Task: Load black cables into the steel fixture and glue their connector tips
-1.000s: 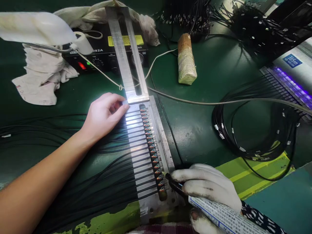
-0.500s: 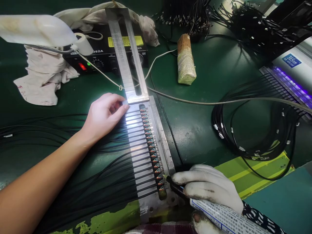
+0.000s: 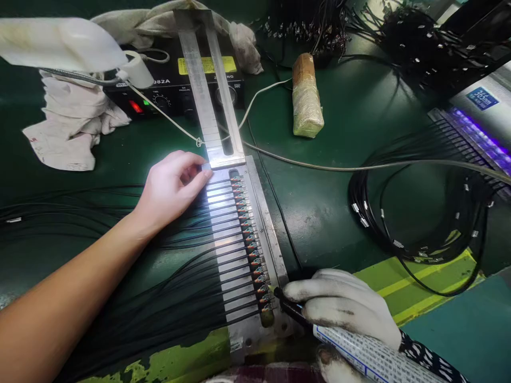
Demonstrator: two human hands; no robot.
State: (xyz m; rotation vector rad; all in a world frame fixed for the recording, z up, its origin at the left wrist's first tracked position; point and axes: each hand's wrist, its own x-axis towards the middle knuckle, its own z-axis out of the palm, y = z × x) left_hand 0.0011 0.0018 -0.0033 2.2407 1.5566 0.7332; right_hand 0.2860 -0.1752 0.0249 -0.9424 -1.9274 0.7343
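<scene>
My bare left hand [image 3: 171, 194] pinches the left edge of a metal fixture [image 3: 235, 255] near its upper end. Black cables [image 3: 229, 247] lie side by side across the fixture, their small connector ends [image 3: 252, 238] with orange and green bits in a row along its slot. In a stained white glove, my right hand [image 3: 347, 308] grips a white printed glue tube [image 3: 359, 351] with a black nozzle. The thin tip points at a connector near the lower end of the row; whether it touches cannot be made out.
A slotted metal plate [image 3: 195, 90] leans beyond the fixture, before a black control box [image 3: 171, 103]. A white lamp [image 3: 59, 45] reaches in from the left. A wrapped block [image 3: 307, 101], coiled cables [image 3: 359, 213] and a 365nm lamp unit [image 3: 475, 106] with violet light stand to the right.
The view has shifted very slightly. Both hands keep their grips, and the nozzle tip stays at about the same connector near the lower end of the row.
</scene>
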